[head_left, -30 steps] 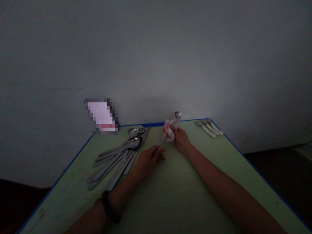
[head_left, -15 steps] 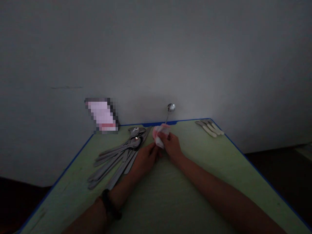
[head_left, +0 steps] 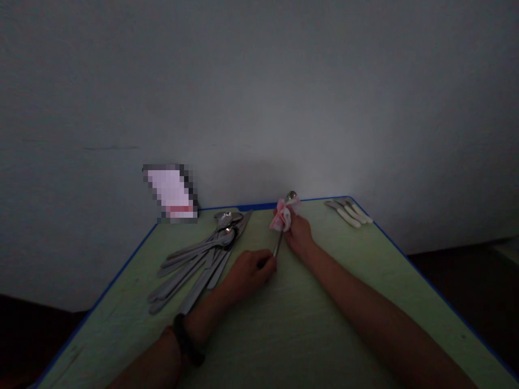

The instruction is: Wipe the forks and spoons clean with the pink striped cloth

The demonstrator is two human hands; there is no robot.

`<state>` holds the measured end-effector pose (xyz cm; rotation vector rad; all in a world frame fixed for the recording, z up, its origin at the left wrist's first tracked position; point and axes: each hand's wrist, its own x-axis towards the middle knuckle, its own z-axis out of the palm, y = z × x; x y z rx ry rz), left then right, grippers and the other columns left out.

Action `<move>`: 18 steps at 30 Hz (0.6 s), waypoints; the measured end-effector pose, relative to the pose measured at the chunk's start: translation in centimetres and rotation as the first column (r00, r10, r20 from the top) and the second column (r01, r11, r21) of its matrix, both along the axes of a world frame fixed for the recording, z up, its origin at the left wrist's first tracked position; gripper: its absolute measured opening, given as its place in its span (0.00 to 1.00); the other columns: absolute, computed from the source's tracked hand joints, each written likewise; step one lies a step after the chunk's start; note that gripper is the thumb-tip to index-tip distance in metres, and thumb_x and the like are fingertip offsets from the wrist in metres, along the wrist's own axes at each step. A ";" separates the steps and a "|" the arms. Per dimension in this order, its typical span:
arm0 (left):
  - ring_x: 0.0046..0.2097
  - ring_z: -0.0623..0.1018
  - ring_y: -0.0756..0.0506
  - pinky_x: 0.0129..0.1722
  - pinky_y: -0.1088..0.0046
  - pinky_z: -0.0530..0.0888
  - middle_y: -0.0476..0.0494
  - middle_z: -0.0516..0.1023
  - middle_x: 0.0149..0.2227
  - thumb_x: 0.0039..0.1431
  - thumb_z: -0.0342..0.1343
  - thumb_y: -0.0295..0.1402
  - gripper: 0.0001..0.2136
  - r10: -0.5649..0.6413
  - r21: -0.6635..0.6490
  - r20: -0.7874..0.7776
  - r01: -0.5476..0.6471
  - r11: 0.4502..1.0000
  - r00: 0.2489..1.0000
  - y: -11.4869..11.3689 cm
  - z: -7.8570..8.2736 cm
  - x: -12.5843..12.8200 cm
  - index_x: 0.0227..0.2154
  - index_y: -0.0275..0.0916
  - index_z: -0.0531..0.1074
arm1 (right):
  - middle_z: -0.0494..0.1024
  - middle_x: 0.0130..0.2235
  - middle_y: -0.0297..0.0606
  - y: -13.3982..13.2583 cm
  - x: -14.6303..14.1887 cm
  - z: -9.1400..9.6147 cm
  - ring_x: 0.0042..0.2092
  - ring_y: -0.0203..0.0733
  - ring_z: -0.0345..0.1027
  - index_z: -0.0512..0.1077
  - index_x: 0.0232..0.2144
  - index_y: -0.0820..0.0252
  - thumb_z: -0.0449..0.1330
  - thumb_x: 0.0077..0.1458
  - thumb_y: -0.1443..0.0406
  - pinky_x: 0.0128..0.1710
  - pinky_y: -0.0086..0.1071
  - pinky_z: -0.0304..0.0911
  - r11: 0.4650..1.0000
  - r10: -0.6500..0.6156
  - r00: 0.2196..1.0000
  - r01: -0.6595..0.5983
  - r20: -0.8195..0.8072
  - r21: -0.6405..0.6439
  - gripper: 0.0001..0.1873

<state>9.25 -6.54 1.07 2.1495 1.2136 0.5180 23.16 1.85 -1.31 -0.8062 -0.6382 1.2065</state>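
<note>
My left hand (head_left: 252,274) is closed on the handle end of a metal spoon (head_left: 278,246), which points away from me over the table. Higher up the spoon, my right hand (head_left: 299,233) grips a crumpled pink and white cloth (head_left: 284,215) wrapped around the shaft just below the bowl. Only part of the bowl shows above the cloth. Left of my hands lies a loose pile of spoons and table knives (head_left: 194,256), their handles toward me.
Several white-handled knives (head_left: 347,213) lie at the far right corner of the green table (head_left: 360,265), which has a blue edge. A pixelated phone-like object (head_left: 170,192) leans on the wall at the far left. The grey wall (head_left: 259,108) stands right behind the table.
My right hand and the cloth have slid up the spoon toward its bowl. My left hand has come nearer to me, and the spoon is lower, with bare handle showing between my hands.
</note>
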 end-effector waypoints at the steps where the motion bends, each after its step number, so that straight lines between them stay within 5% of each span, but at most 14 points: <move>1: 0.23 0.69 0.51 0.25 0.78 0.61 0.52 0.69 0.18 0.59 0.42 0.37 0.16 -0.013 0.005 -0.009 0.013 1.000 1.000 0.0 0.0 0.0 0.20 0.37 0.67 | 0.77 0.31 0.38 0.0 0.1 0.2 0.33 0.38 0.70 0.70 0.28 0.61 0.56 0.48 0.60 0.30 0.30 0.64 0.999 0.034 0.997 -0.034 -0.074 -0.006 0.10; 8: 0.25 0.71 0.50 0.26 0.77 0.62 0.51 0.72 0.21 0.61 0.40 0.40 0.15 0.050 -0.028 0.028 -0.050 0.998 0.998 0.1 0.0 0.5 0.29 0.38 0.67 | 0.77 0.28 0.38 0.0 0.1 -0.6 0.29 0.37 0.70 0.71 0.27 0.62 0.60 0.45 0.59 0.28 0.30 0.64 0.966 0.257 0.965 -0.257 -0.050 0.006 0.11; 11: 0.23 0.69 0.50 0.23 0.76 0.60 0.50 0.69 0.20 0.62 0.38 0.41 0.17 0.100 0.022 -0.078 -0.099 0.995 0.992 0.3 -0.2 0.6 0.25 0.38 0.65 | 0.76 0.27 0.37 0.4 0.1 -1.3 0.28 0.36 0.69 0.71 0.26 0.61 0.60 0.45 0.59 0.26 0.29 0.63 0.977 0.211 0.977 -0.211 -0.013 -0.011 0.10; 18: 0.26 0.71 0.48 0.28 0.74 0.61 0.48 0.70 0.22 0.63 0.37 0.39 0.17 -0.023 0.109 -0.198 0.045 0.993 0.980 0.0 -0.4 0.2 0.24 0.39 0.65 | 0.75 0.27 0.36 1.7 1.0 -2.1 0.29 0.36 0.68 0.70 0.27 0.62 0.61 0.44 0.59 0.27 0.28 0.61 0.998 0.062 0.996 -0.059 0.058 -0.036 0.11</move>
